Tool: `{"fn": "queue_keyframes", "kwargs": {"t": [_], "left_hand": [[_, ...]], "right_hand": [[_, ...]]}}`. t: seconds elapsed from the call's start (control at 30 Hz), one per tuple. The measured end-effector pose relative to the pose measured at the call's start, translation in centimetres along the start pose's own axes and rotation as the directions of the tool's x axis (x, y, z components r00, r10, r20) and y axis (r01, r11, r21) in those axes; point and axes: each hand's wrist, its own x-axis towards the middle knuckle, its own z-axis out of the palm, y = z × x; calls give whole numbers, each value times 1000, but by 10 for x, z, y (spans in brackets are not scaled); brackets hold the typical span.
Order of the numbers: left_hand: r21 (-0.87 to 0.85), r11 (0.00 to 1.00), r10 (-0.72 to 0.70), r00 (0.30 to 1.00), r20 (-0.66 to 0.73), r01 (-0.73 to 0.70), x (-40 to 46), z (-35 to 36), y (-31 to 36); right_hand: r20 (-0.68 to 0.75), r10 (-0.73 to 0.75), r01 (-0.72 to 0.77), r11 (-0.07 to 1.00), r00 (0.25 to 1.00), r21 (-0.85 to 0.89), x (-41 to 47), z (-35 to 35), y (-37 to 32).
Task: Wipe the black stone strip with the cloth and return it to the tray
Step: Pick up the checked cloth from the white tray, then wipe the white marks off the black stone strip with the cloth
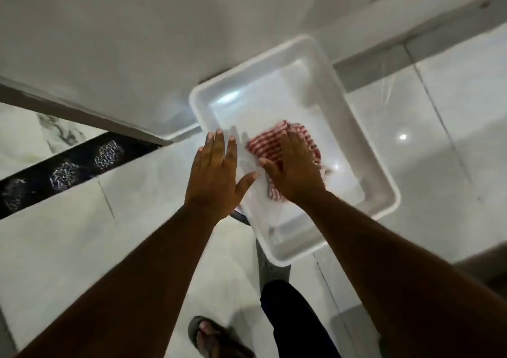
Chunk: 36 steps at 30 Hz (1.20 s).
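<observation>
A white plastic tray (381, 182) sits on the pale floor, and a red-and-white striped cloth (267, 145) lies bunched inside it. My right hand (295, 168) rests palm down on the cloth with its fingers curled into the folds, gripping it. My left hand (216, 171) hovers flat with spread fingers over the tray's left rim and holds nothing. The black stone strip (68, 171), with pale lacy oval patterns, runs diagonally across the floor at the left, well apart from both hands.
A grey wall base (82, 110) runs along behind the strip, and a white wall rises above it. My sandalled foot (211, 335) and dark trouser leg (296, 322) stand on the marble tiles below the tray.
</observation>
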Motion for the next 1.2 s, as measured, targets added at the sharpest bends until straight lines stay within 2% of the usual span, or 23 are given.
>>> {"fn": "queue_keyframes", "kwargs": {"t": [0.1, 0.17, 0.27, 0.4, 0.57, 0.7, 0.83, 0.93, 1.03, 1.1, 1.2], "left_hand": [[106, 994, 26, 999, -27, -23, 11, 25, -9], [103, 994, 30, 997, -65, -23, 11, 36, -13], [74, 995, 79, 993, -86, -73, 11, 39, -14], [58, 992, 114, 990, -86, -109, -2, 30, -26], [-41, 999, 23, 992, -122, -28, -58, 13, -84], [-98, 990, -114, 982, -150, 100, -122, -1, -165], [-112, 959, -276, 945, -178, 259, -188, -16, -260], [-108, 908, -418, 896, -151, 406, -214, -8, -317], [-138, 852, -520, 847, -112, 505, -214, 14, -361], [-151, 836, -541, 837, -76, 527, -208, 35, -383], [-216, 812, -568, 819, -77, 543, -189, 64, -409]], "right_hand": [[-66, 26, -39, 977, 997, -210, 1, 34, 15], [-130, 18, -44, 978, 991, -204, -2, 47, 18], [-166, 4, -28, 989, 986, -142, -1, 43, 14], [-178, 147, -127, 985, 973, 120, -15, 12, -18], [-241, 170, -72, 927, 956, 369, -53, -15, -94], [-283, 37, 81, 916, 958, 394, -88, -1, -171], [-232, -159, 237, 902, 960, 361, -119, 36, -252], [-165, -218, 266, 888, 962, 376, -110, 85, -285], [58, -222, 192, 928, 973, 319, -78, 140, -304], [151, -255, 220, 951, 955, 217, -52, 175, -307], [253, -386, 402, 916, 887, -13, -11, 210, -307]]}}
